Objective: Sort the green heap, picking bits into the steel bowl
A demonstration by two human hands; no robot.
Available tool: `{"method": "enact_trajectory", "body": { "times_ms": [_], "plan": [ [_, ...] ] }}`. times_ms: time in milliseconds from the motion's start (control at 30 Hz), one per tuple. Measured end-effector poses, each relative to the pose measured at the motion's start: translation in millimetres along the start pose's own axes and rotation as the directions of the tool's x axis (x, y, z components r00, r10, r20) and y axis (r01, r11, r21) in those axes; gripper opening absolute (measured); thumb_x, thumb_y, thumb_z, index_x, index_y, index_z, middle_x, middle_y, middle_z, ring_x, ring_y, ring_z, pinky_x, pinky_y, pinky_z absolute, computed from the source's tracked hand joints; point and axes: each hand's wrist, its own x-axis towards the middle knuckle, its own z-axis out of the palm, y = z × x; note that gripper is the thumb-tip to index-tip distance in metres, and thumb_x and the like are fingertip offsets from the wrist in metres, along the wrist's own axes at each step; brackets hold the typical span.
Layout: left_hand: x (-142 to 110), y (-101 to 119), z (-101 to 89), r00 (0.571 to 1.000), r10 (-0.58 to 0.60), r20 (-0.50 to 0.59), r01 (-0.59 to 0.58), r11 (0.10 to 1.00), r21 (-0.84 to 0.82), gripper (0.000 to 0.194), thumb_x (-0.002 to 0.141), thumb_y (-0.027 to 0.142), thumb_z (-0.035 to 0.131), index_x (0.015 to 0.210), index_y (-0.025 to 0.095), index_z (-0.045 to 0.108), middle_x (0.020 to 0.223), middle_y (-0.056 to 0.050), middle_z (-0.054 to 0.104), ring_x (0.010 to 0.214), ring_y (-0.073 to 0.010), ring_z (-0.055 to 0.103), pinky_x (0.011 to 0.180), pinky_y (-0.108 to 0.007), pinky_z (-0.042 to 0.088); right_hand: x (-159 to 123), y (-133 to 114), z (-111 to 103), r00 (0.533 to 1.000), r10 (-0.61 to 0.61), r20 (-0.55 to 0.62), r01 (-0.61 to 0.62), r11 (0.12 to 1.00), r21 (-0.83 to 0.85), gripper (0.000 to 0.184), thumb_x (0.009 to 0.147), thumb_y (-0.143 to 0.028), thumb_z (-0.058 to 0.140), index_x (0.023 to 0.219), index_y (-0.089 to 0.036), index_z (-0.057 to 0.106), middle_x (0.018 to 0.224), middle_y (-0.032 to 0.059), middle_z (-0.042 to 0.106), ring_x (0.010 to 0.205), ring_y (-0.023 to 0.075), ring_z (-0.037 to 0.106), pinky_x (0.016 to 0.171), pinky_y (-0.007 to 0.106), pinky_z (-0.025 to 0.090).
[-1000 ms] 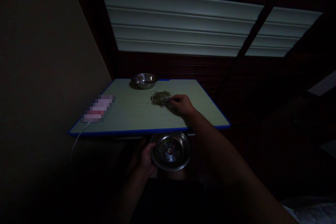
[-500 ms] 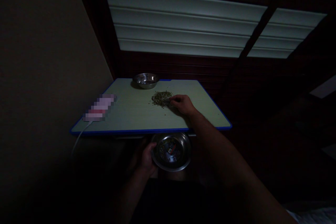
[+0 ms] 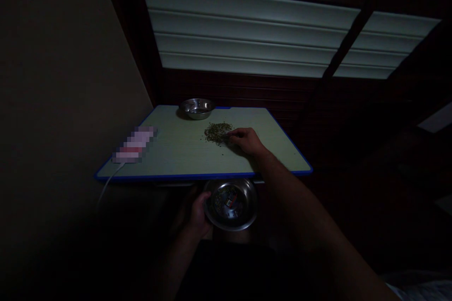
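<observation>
My left hand point(image 3: 200, 211) grips the left rim of a shiny metal bowl point(image 3: 249, 218), thumb over the edge, just below the table's front side. Inside that bowl are some small greenish grains and a dark and red label-like patch. On the pale table, a loose pile of small greenish-brown grains point(image 3: 215, 131) is spread out. At the pile's right edge is my right hand point(image 3: 246, 140), its thumb and fingertips pinched together. Whatever lies between those fingertips is too small and dark to make out.
A second metal bowl point(image 3: 197, 112) stands at the back of the blue-edged table point(image 3: 176, 155). On the left side lies a blurred-out pink object point(image 3: 134, 146) with a white cable point(image 3: 108, 183) hanging over the edge. A wall rises at left, slatted panels point(image 3: 243, 33) behind.
Almost nothing differs. My right hand stays at the pile's right edge with a very slight shift of the fingers, and my left hand keeps the bowl in place.
</observation>
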Motion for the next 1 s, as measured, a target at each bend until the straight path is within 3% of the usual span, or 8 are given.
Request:
{"method": "enact_trajectory", "body": {
  "times_ms": [633,1000],
  "plan": [
    [0.1,0.1,0.4,1.000,-0.012,-0.009,0.011,1.000,-0.007,0.010,0.067,0.020,0.063,0.071,0.012,0.069,0.061,-0.008,0.070,0.054,-0.0204,0.064,0.052,-0.029,0.048,2.2,4.8,1.4,0.998,-0.068,-0.017,0.067,0.997,-0.037,0.020,0.072,-0.025,0.065,0.085,-0.015,0.076,0.083,0.0060,0.075,0.075,0.0167,0.067,0.078,0.031,0.052],
    [4.4,-1.2,-2.3,1.000,-0.009,-0.016,0.009,1.000,0.002,0.008,0.065,0.021,0.064,0.067,0.013,0.067,0.061,-0.006,0.070,0.055,-0.0197,0.065,0.054,-0.029,0.050,2.4,4.0,1.1,0.999,-0.051,0.008,0.051,0.999,-0.017,0.022,0.068,-0.026,0.066,0.085,-0.014,0.076,0.078,0.0046,0.074,0.070,0.0156,0.065,0.073,0.029,0.052]
  ]
}}
